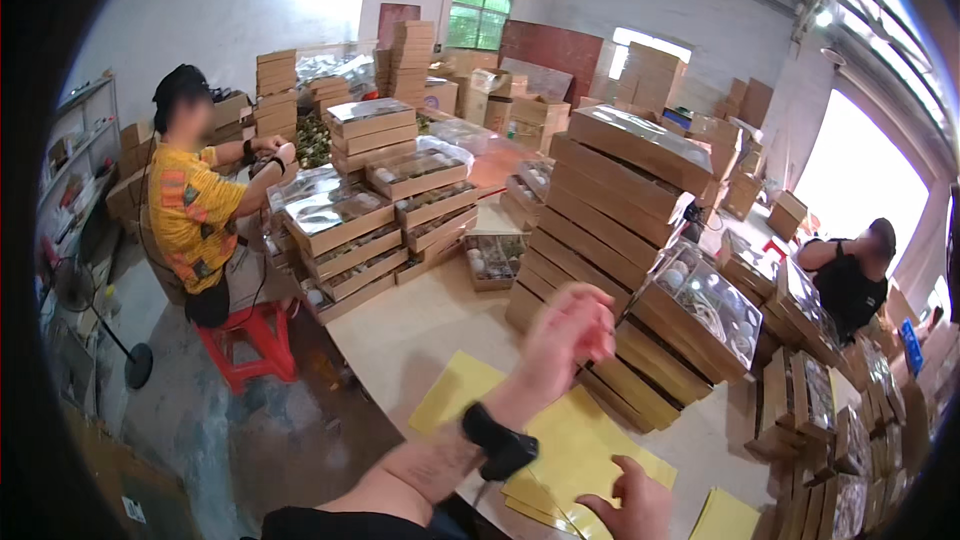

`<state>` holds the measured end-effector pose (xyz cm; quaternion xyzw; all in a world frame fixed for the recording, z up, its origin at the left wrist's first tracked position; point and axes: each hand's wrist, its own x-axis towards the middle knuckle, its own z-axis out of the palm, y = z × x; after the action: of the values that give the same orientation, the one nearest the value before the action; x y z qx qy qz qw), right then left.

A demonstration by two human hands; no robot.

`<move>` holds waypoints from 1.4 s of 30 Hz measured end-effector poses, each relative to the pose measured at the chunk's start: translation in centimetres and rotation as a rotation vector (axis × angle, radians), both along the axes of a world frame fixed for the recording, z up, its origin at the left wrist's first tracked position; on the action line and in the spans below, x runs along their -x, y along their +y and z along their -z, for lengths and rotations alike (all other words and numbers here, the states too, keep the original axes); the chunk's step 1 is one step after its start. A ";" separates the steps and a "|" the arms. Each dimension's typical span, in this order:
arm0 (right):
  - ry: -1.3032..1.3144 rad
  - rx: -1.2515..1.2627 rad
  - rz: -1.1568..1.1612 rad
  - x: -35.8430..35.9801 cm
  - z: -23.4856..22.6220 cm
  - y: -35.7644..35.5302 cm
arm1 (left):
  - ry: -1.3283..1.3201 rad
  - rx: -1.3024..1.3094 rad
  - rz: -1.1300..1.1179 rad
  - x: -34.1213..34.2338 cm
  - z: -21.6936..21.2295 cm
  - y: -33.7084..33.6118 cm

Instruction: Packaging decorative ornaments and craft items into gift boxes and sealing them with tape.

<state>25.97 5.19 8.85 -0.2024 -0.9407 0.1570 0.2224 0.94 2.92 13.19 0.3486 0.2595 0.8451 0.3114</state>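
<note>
My left hand [565, 335] is raised above the light wooden table [410, 325], blurred, fingers loosely curled, holding nothing that I can make out. It hovers in front of a tall stack of brown cardboard boxes [600, 240]. A black band wraps that wrist. My right hand [630, 505] rests at the lower edge with its fingers pressing on a pile of yellow paper sheets [560, 450] lying on the table. A box with a clear lid [700, 310] leans against the stack to the right.
More clear-lidded boxes [360, 230] are piled at the table's far end. A person in a yellow shirt [195, 210] sits on a red stool [250, 340] at left. Another person in black [850, 275] works at right. A floor fan [95, 315] stands at left.
</note>
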 end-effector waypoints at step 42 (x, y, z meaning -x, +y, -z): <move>-0.073 0.503 0.134 -12.3 -3.0 3.4 | 0.486 0.505 -0.072 7.2 -2.2 -14.2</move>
<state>38.29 8.64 11.85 -0.3185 -0.8640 0.3634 0.1410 -6.25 -11.27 15.36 0.4421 0.5391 0.6569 0.2869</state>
